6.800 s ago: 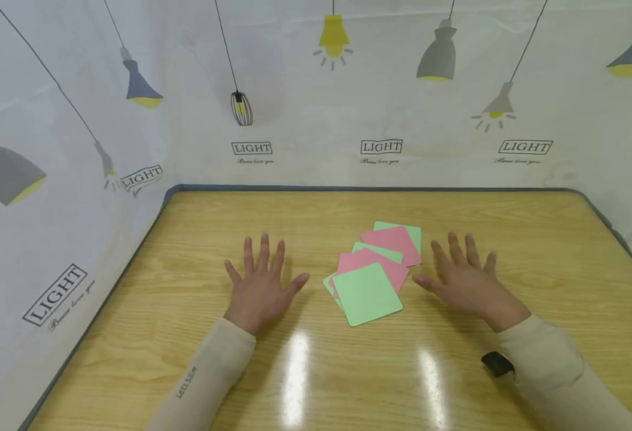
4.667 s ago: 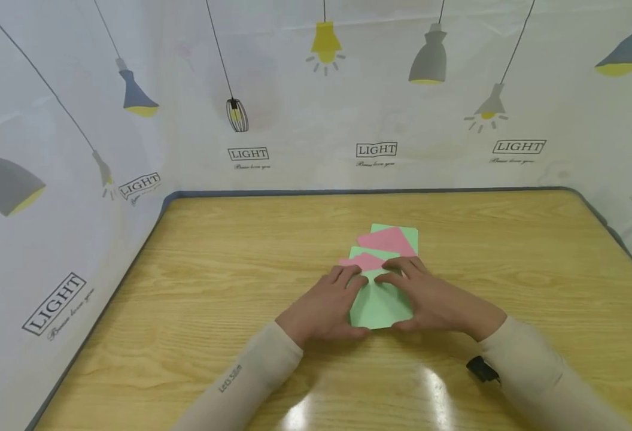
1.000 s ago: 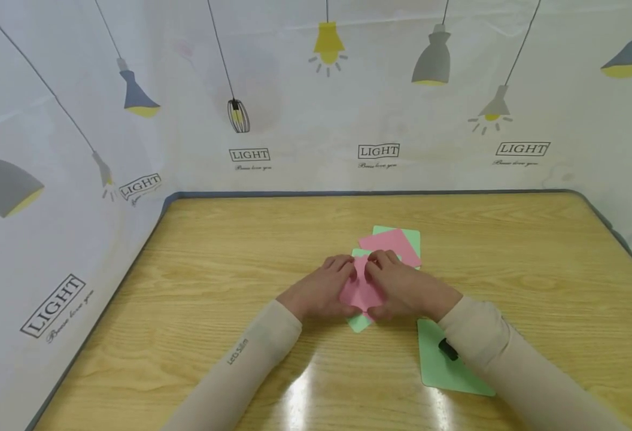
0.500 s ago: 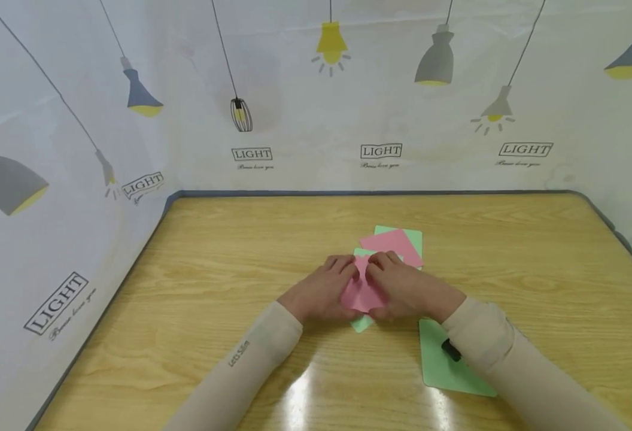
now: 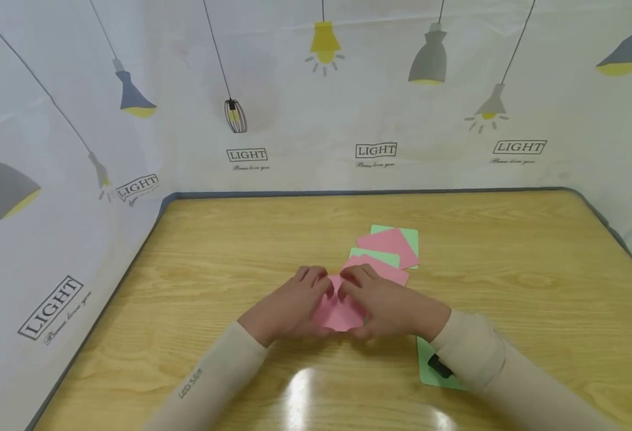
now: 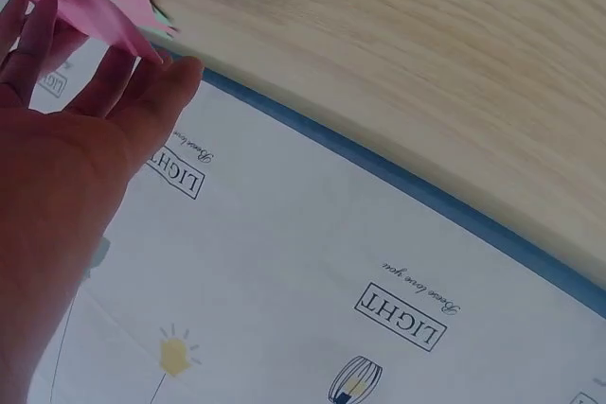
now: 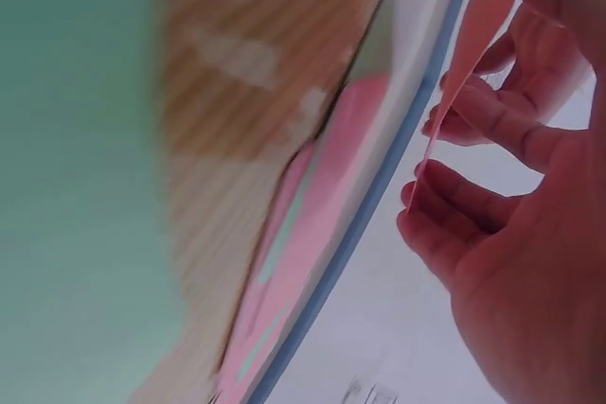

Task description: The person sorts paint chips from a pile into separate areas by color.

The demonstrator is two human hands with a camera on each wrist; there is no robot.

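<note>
Both hands grip a pink square card [image 5: 340, 314] by its opposite sides, just in front of the pile. The left hand [image 5: 294, 305] holds its left side and the right hand [image 5: 388, 305] its right, fingers curled over the far part and thumbs at the near edge. In the right wrist view the held card [image 7: 478, 26] appears edge-on and raised off the table. Behind it lie overlapping cards: a pink card [image 5: 391, 276], a green card [image 5: 377, 256], another pink card [image 5: 386, 242] and a green card [image 5: 412, 238] at the back. Part of the pile is hidden by the hands.
A separate green card [image 5: 429, 371] lies near the right forearm, partly covered by the sleeve and a black device [image 5: 440, 365] at the wrist. The wooden table [image 5: 230, 251] has a dark blue rim [image 5: 273, 194]. A lamp-patterned sheet [image 5: 283, 90] stands behind.
Earlier, both hands reached in and the top green card went from the pile to the right. Over the last half second, the hands brought a pink card left and nearer, off the pile.
</note>
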